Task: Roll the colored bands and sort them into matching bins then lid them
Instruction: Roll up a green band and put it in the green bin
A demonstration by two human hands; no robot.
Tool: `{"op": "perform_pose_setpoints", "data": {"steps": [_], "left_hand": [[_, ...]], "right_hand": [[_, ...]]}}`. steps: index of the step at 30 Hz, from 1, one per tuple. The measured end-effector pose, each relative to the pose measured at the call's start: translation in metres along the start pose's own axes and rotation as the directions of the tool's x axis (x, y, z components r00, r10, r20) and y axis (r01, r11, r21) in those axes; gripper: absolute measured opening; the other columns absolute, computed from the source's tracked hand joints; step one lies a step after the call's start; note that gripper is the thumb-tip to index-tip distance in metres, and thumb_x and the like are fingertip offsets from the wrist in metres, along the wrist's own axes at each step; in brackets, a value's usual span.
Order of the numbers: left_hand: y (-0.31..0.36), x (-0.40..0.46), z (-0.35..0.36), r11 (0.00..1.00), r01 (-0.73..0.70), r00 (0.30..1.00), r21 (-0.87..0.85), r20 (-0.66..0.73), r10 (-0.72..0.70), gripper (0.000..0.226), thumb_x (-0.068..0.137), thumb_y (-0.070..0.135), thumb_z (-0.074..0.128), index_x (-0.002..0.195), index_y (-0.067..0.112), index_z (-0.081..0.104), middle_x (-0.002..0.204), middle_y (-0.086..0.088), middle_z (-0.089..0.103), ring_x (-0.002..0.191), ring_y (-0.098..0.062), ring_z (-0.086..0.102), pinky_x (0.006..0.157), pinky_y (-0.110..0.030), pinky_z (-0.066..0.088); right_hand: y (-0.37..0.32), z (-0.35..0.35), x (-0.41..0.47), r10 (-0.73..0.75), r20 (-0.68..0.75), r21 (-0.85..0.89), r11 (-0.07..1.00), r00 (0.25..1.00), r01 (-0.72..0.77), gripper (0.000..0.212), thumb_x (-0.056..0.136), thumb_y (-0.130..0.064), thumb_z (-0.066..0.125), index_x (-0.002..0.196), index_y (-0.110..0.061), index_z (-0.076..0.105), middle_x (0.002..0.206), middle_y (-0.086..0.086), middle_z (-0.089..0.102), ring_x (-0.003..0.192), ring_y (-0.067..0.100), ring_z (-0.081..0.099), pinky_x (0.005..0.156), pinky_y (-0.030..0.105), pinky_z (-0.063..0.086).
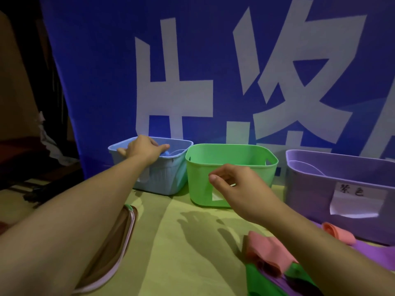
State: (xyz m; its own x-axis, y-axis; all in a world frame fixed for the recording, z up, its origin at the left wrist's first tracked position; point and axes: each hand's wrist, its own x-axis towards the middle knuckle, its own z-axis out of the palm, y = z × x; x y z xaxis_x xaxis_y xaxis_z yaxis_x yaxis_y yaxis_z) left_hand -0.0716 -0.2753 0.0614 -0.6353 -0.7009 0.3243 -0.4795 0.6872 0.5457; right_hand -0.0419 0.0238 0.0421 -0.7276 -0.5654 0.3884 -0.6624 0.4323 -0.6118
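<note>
Head view: I am lowering a rolled blue band point(165, 153), pinched in my left grip point(143, 150), into the matching pale-blue plastic bin point(162, 178), right grip point(233, 184) loosely curled, holding nothing.

Left hand point(145, 150) over blue bin point(158, 178) rim; fingertips hidden inside, around a barely visible blue band point(165, 153). Green bin point(230, 167) label mostly behind right hand point(233, 186). Purple bin point(342, 189) cut by right edge. Lid point(115, 248) at table's left edge partly under forearm. Banner characters cropped.
</note>
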Motion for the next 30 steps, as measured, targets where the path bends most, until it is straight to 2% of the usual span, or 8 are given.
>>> {"op": "perform_pose_setpoints", "data": {"steps": [3, 5, 8, 11, 15, 21, 27, 30], "left_hand": [[-0.005, -0.005, 0.002, 1.0, -0.006, 1.0, -0.024, -0.022, 0.005, 0.044, 0.091, 0.066, 0.062, 0.113, 0.029, 0.073, 0.116, -0.002, 0.071, 0.122, -0.033, 0.054, 0.115, -0.054, 0.016], [-0.007, -0.01, 0.001, 0.997, -0.026, 0.998, -0.069, -0.058, 0.022, 0.042, 0.092, 0.064, 0.062, 0.113, 0.028, 0.072, 0.113, -0.001, 0.072, 0.12, -0.031, 0.056, 0.114, -0.053, 0.019], [-0.005, -0.024, -0.002, 0.984, -0.06, 0.995, -0.166, -0.092, 0.045, 0.041, 0.092, 0.062, 0.064, 0.11, 0.026, 0.073, 0.109, 0.002, 0.072, 0.114, -0.028, 0.059, 0.106, -0.048, 0.027], [0.0, -0.046, -0.001, 0.927, -0.115, 0.991, -0.357, -0.103, 0.084, 0.04, 0.092, 0.055, 0.069, 0.112, 0.02, 0.074, 0.111, 0.001, 0.074, 0.112, -0.025, 0.063, 0.105, -0.043, 0.043], [0.019, -0.096, -0.001, 0.842, -0.176, 0.983, -0.511, -0.136, 0.123, 0.035, 0.093, 0.048, 0.071, 0.109, 0.017, 0.074, 0.108, 0.002, 0.074, 0.103, -0.019, 0.067, 0.087, -0.032, 0.049], [0.055, -0.181, 0.012, 0.743, -0.174, 0.971, -0.646, 0.013, 0.238, 0.024, 0.091, 0.043, 0.075, 0.101, 0.021, 0.075, 0.094, 0.01, 0.073, 0.092, -0.009, 0.068, 0.087, -0.032, 0.055], [0.076, -0.258, 0.039, 0.756, -0.159, 0.887, -0.635, 0.245, 0.392, 0.015, 0.091, 0.037, 0.077, 0.1, 0.025, 0.074, 0.096, 0.013, 0.072, 0.091, -0.005, 0.066, 0.069, -0.017, 0.048], [0.08, -0.279, 0.051, 0.789, -0.21, 0.844, -0.578, 0.3, 0.445, 0.019, 0.084, 0.038, 0.083, 0.099, 0.028, 0.074, 0.095, 0.012, 0.073, 0.086, -0.009, 0.067, 0.069, -0.024, 0.05]], "right_hand": [[-0.001, 0.002, -0.002, -0.003, 0.007, -0.013, 1.0, 1.0, 0.003, 0.03, 0.103, -0.044, 0.054, 0.125, -0.028, 0.067, 0.113, -0.013, 0.069, 0.1, 0.001, 0.063, 0.095, 0.031, 0.055], [-0.001, 0.0, -0.004, 0.002, 0.007, -0.018, 1.0, 1.0, -0.002, 0.03, 0.103, -0.043, 0.054, 0.125, -0.028, 0.066, 0.113, -0.013, 0.069, 0.1, 0.001, 0.063, 0.095, 0.031, 0.055], [-0.001, -0.005, -0.009, 0.015, -0.007, -0.017, 1.0, 1.0, -0.015, 0.03, 0.103, -0.042, 0.054, 0.125, -0.026, 0.067, 0.114, -0.011, 0.07, 0.101, 0.003, 0.064, 0.096, 0.032, 0.054], [-0.004, -0.012, -0.017, 0.034, 0.0, -0.013, 0.999, 0.999, -0.034, 0.031, 0.103, -0.041, 0.054, 0.126, -0.024, 0.066, 0.116, -0.009, 0.069, 0.102, 0.004, 0.063, 0.094, 0.028, 0.052], [-0.006, -0.027, -0.035, 0.066, -0.019, -0.022, 0.998, 0.998, -0.067, 0.03, 0.103, -0.039, 0.057, 0.124, -0.021, 0.069, 0.117, -0.006, 0.072, 0.103, 0.009, 0.065, 0.096, 0.033, 0.054], [0.003, -0.055, -0.077, 0.117, -0.039, -0.064, 0.991, 0.992, -0.12, 0.029, 0.103, -0.037, 0.058, 0.122, -0.019, 0.07, 0.116, -0.006, 0.073, 0.104, 0.009, 0.066, 0.096, 0.035, 0.054], [0.026, -0.076, -0.115, 0.199, -0.008, -0.148, 0.969, 0.98, -0.198, 0.026, 0.1, -0.033, 0.064, 0.118, -0.016, 0.073, 0.108, -0.001, 0.076, 0.099, 0.015, 0.069, 0.094, 0.037, 0.055], [0.04, -0.085, -0.131, 0.244, 0.0, -0.188, 0.953, 0.97, -0.239, 0.027, 0.097, -0.035, 0.068, 0.115, -0.016, 0.073, 0.107, 0.0, 0.075, 0.098, 0.017, 0.069, 0.089, 0.034, 0.054]]}}
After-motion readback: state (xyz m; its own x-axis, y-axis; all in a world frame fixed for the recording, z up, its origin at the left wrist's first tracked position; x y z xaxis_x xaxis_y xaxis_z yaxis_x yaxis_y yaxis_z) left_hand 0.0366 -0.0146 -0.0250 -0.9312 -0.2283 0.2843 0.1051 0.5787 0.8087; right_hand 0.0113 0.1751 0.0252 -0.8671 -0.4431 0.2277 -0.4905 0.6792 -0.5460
